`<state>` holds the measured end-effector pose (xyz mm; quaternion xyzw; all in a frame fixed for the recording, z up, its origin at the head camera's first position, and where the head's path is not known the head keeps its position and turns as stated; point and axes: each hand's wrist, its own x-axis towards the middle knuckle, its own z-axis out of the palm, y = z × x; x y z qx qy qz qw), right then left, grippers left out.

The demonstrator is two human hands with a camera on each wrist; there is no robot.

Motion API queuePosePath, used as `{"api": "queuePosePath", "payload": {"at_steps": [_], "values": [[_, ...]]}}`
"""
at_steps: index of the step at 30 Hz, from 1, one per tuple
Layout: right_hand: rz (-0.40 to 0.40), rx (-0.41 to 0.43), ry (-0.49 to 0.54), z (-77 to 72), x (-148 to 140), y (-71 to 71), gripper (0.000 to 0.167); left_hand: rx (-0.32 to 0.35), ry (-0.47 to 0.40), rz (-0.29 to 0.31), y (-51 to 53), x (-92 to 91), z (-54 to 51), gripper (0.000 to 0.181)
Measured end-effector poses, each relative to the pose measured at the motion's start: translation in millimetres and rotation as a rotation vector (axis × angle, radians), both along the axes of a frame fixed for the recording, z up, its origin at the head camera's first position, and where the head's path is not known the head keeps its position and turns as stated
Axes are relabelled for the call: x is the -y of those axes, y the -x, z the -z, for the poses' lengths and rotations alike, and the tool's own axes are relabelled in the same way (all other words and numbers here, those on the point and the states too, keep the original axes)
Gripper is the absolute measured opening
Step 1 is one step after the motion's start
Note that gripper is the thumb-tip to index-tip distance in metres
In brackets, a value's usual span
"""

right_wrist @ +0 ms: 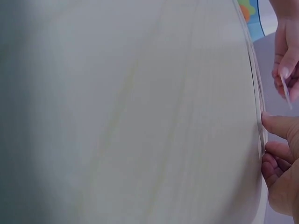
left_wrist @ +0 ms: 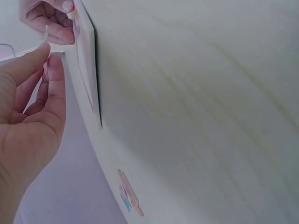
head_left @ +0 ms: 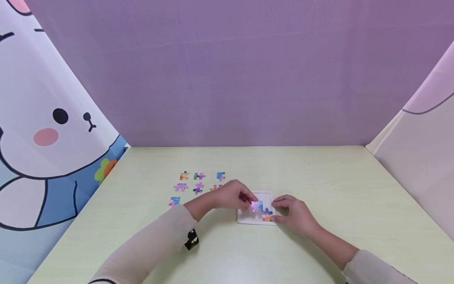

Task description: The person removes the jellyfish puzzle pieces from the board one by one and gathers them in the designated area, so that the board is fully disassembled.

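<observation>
Between the thumb and fingertips of my left hand (head_left: 235, 195) is a jigsaw piece (head_left: 257, 206), pink and blue, pinched above the white puzzle tray (head_left: 253, 223). The left wrist view shows that piece edge-on as a thin sliver (left_wrist: 46, 32). My right hand (head_left: 296, 216) grips the tray's right edge, thumb near the lower corner and fingers higher up. Inside the tray's lower right corner lies an orange and blue jigsaw piece (head_left: 267, 216). The left hand hides part of the tray's left side.
Several loose jigsaw pieces lie left of the tray, among them a purple one with eyes (head_left: 181, 187), a blue and pink one (head_left: 175, 201) and an orange one (head_left: 184, 175). A purple curtain (head_left: 248, 79) stands behind the pale table (head_left: 337, 177).
</observation>
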<state>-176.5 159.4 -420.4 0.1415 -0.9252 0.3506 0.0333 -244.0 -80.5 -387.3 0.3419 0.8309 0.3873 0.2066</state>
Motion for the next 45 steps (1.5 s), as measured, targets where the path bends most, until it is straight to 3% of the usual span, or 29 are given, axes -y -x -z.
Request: {"api": "queuePosePath", "payload": {"at_steps": [8, 23, 36, 45], "values": [[-0.002, 0.010, 0.012, -0.3, 0, -0.7, 0.034, -0.001, -0.033, 0.011, -6.0, 16.3, -4.8, 0.022], [-0.001, 0.025, 0.016, 0.2, 0, -1.0, 0.034, 0.014, -0.087, -0.015, -14.6, 42.9, 0.0, 0.024], [-0.004, 0.021, 0.016, 1.5, -1, -0.5, 0.034, 0.007, -0.094, -0.023, -18.3, 68.0, -8.5, 0.024], [-0.002, 0.032, 0.014, 0.8, -1, -0.3, 0.035, 0.020, -0.068, -0.092, -17.9, 85.2, -9.3, 0.023]]}}
